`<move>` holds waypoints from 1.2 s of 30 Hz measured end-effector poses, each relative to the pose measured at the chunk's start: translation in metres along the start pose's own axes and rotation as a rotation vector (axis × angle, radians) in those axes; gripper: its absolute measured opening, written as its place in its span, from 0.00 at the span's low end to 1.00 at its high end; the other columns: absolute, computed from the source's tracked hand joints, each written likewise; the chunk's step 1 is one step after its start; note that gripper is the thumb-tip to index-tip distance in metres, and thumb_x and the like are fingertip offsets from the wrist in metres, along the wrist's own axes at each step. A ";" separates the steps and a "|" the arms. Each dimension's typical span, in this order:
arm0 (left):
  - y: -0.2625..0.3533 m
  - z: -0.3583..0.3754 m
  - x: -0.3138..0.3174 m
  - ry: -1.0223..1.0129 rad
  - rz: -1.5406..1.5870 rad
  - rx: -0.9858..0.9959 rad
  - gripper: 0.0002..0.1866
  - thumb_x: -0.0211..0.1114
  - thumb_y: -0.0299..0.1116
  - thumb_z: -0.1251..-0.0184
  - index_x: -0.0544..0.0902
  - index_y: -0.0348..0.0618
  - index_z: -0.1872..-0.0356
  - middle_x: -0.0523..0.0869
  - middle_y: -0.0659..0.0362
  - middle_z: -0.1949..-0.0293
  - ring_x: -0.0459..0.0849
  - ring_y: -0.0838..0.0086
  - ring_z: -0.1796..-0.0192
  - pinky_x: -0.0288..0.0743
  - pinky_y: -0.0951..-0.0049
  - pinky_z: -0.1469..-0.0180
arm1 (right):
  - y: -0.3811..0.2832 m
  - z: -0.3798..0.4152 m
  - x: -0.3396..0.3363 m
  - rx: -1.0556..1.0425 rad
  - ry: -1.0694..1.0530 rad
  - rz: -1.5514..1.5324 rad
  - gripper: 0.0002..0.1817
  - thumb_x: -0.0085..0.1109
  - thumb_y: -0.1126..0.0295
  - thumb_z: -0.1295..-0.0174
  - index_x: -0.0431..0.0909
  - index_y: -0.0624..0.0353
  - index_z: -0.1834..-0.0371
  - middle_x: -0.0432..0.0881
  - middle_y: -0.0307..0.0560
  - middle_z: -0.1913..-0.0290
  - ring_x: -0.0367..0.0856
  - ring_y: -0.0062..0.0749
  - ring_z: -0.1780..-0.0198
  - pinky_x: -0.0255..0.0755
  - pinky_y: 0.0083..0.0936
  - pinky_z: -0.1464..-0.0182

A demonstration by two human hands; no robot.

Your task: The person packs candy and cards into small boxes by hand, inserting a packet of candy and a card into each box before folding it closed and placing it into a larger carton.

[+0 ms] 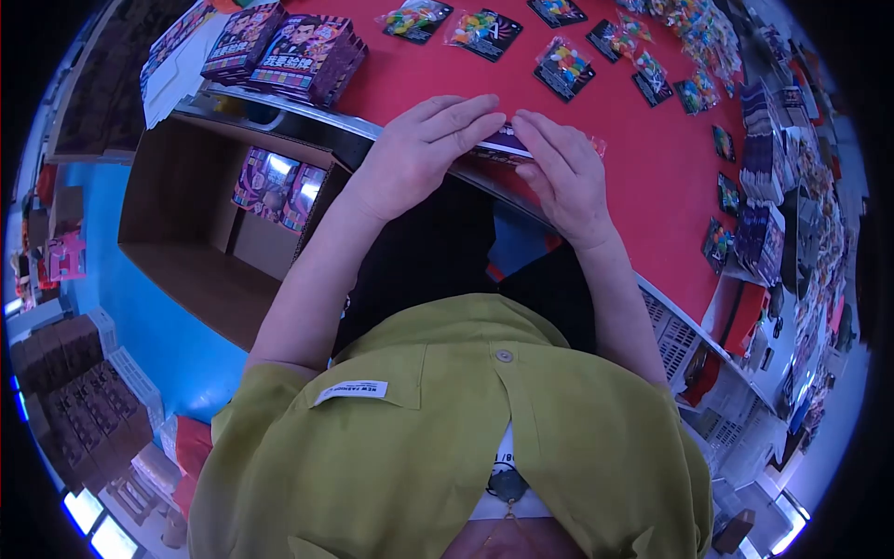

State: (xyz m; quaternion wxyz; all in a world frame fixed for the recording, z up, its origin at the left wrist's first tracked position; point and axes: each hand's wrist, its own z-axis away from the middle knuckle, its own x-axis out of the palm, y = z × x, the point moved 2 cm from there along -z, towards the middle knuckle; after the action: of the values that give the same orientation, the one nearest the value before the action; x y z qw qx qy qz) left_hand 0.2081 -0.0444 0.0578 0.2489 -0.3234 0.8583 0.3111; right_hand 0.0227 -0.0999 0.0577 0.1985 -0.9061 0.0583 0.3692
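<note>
At the near edge of the red table (643, 214), a small dark purple printed box (504, 142) lies between my two hands. My left hand (424, 149) presses its fingers over the box's left end. From the other side, my right hand (566, 172) grips the right end, with the thumb low and the fingers along the top. The fingers hide much of the box. Small bags of coloured candy-like pieces on dark cards (563, 67) lie on the red surface beyond my hands.
Stacks of printed purple boxes (303, 56) stand at the table's back left. An open cardboard carton (186, 270) on my left holds a few printed boxes (265, 186). More small bags (698, 37) are heaped at the far right, beside stacked dark cards (762, 158).
</note>
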 end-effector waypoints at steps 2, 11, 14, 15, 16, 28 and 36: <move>0.001 -0.001 0.000 0.011 -0.016 -0.003 0.12 0.66 0.25 0.44 0.84 0.41 0.58 0.84 0.53 0.55 0.83 0.62 0.54 0.79 0.72 0.55 | 0.000 0.000 -0.001 0.053 0.034 -0.088 0.18 0.60 0.71 0.42 0.77 0.58 0.47 0.79 0.46 0.50 0.79 0.38 0.55 0.71 0.30 0.52; 0.000 -0.014 -0.002 0.031 0.149 0.057 0.18 0.70 0.30 0.48 0.80 0.36 0.55 0.83 0.53 0.64 0.84 0.62 0.63 0.78 0.71 0.64 | -0.001 -0.010 -0.006 0.265 -0.006 -0.224 0.13 0.62 0.73 0.44 0.82 0.57 0.54 0.82 0.41 0.57 0.78 0.32 0.55 0.64 0.29 0.50; 0.001 0.000 0.005 0.062 0.158 -0.018 0.19 0.70 0.29 0.48 0.80 0.35 0.54 0.83 0.53 0.63 0.84 0.62 0.64 0.78 0.72 0.64 | -0.003 -0.010 -0.008 0.119 0.001 -0.118 0.14 0.63 0.72 0.45 0.82 0.57 0.55 0.82 0.41 0.57 0.78 0.32 0.57 0.64 0.29 0.51; 0.002 0.000 0.004 0.058 0.157 -0.023 0.19 0.70 0.29 0.48 0.80 0.35 0.54 0.83 0.53 0.63 0.84 0.62 0.64 0.78 0.72 0.64 | -0.004 -0.009 -0.008 0.084 0.018 -0.083 0.14 0.64 0.72 0.46 0.82 0.58 0.55 0.82 0.42 0.58 0.79 0.32 0.58 0.64 0.28 0.52; 0.003 -0.002 0.003 0.027 0.147 -0.021 0.18 0.70 0.29 0.48 0.80 0.36 0.54 0.83 0.53 0.64 0.84 0.62 0.63 0.78 0.72 0.64 | -0.005 -0.008 -0.008 0.048 0.034 -0.048 0.14 0.64 0.71 0.47 0.82 0.58 0.56 0.82 0.43 0.59 0.79 0.33 0.59 0.65 0.28 0.52; -0.005 -0.021 0.000 -0.008 0.889 -0.713 0.08 0.69 0.23 0.46 0.86 0.36 0.64 0.85 0.59 0.66 0.83 0.78 0.63 0.75 0.80 0.58 | -0.004 -0.013 -0.005 0.403 0.047 -0.290 0.09 0.61 0.71 0.41 0.83 0.58 0.58 0.82 0.39 0.65 0.75 0.28 0.60 0.61 0.25 0.52; 0.000 -0.017 0.008 0.138 0.836 -0.630 0.05 0.68 0.19 0.48 0.86 0.34 0.68 0.85 0.57 0.67 0.83 0.77 0.62 0.76 0.79 0.57 | -0.003 -0.011 -0.008 0.314 0.063 -0.194 0.10 0.62 0.69 0.41 0.83 0.58 0.57 0.84 0.40 0.63 0.75 0.28 0.60 0.63 0.25 0.54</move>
State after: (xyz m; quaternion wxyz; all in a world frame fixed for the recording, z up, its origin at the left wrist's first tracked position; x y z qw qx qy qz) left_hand 0.1992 -0.0597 0.0649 -0.0629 -0.0324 0.7934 0.6046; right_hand 0.0245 -0.1021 0.0715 0.3700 -0.8764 0.0338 0.3063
